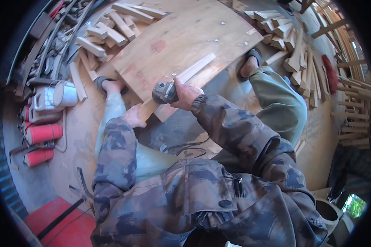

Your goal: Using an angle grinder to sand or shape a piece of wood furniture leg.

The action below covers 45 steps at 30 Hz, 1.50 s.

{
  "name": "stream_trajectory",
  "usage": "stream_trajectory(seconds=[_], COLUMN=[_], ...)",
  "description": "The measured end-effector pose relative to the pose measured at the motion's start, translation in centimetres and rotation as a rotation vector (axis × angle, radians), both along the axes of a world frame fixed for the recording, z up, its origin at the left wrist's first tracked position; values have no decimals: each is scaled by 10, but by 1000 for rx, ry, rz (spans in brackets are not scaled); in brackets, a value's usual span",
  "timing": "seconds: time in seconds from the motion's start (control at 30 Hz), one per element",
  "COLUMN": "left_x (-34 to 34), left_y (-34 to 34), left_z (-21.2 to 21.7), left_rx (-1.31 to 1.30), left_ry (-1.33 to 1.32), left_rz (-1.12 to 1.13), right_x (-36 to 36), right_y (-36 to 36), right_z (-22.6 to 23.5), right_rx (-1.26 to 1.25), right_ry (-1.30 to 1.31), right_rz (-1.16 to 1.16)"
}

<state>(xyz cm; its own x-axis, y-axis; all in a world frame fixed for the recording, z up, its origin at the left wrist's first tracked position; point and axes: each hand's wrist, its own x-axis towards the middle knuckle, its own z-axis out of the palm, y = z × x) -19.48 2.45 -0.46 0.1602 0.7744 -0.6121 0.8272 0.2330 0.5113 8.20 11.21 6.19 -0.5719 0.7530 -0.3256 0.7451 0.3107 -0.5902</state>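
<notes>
A pale wooden piece (200,67) lies slantwise across a low plywood board (152,68), its near end reaching past the board's edge. My left hand (133,116) is closed on that near end. In my right hand (186,94) is a dark grey angle grinder (165,92), fingers wrapped round its body. The grinder's round head is over the wooden piece, a little beyond my left hand. Its disc is hidden, so I cannot tell whether it touches the wood.
Cut wooden pieces (111,33) are heaped at the far left, and more lie in a pile (294,53) at the right. Red canisters (43,133) and a whitish bucket (65,94) stand at left. A black cable (189,146) loops on the floor below the board.
</notes>
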Motion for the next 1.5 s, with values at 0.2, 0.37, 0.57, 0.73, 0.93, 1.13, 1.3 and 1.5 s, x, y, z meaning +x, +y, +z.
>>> stream_trajectory(seconds=[0.2, 0.37, 0.57, 0.73, 0.93, 1.13, 1.3, 1.5], left_x=[-5, -7, 3, -7, 7, -7, -16, 13], left_y=[-1, -2, 3, -5, 8, 1, -9, -12], left_z=[2, -1, 6, -1, 11, 2, -21, 6], left_rx=[1, 37, -11, 13, -52, -9, 60, 143], left_ry=[49, 54, 95, 120, 29, -57, -38, 171], left_rz=[-34, -40, -49, -34, -32, -10, -5, -2], right_x=[61, 112, 129, 53, 39, 124, 116, 49], right_y=[48, 99, 122, 53, 28, 104, 111, 43], right_z=[-12, -9, -19, -27, -16, -17, -22, -23], right_rx=[79, 73, 35, 43, 35, 41, 40, 77], right_ry=[-4, -75, -153, 60, 58, -54, -86, 65], right_rz=[-158, -363, -537, -205, -113, -431, -536, -217])
